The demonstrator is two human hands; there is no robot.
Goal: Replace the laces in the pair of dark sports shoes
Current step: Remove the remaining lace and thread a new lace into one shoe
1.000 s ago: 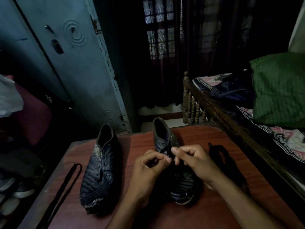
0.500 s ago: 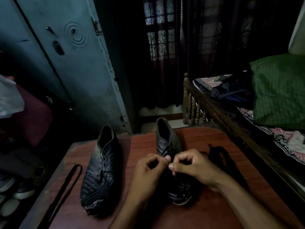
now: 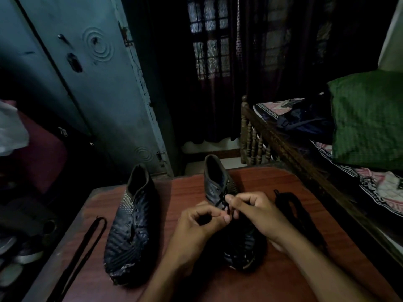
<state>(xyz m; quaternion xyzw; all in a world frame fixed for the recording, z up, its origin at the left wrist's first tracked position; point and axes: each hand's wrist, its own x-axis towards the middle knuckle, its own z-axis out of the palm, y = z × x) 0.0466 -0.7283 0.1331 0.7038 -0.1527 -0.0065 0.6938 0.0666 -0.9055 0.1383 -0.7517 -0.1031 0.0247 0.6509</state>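
My right hand [image 3: 255, 211] has climbed toward the collar of the right shoe [image 3: 220, 186], pinching its lace [image 3: 225, 207] to work it; my left hand [image 3: 199, 221] curls beside it, its grip unclear.

Place: a dim bedroom in a home.
Bed: a carved wooden bed frame [image 3: 257, 136] on the right, with a patterned sheet [image 3: 386, 188] and a green pillow [image 3: 368, 118].
Window: a barred window [image 3: 209, 42] behind dark curtains [image 3: 272, 68].
Storage: a blue-grey metal cupboard [image 3: 91, 83] on the left.
Surface: a reddish wooden table [image 3: 283, 277] in front.
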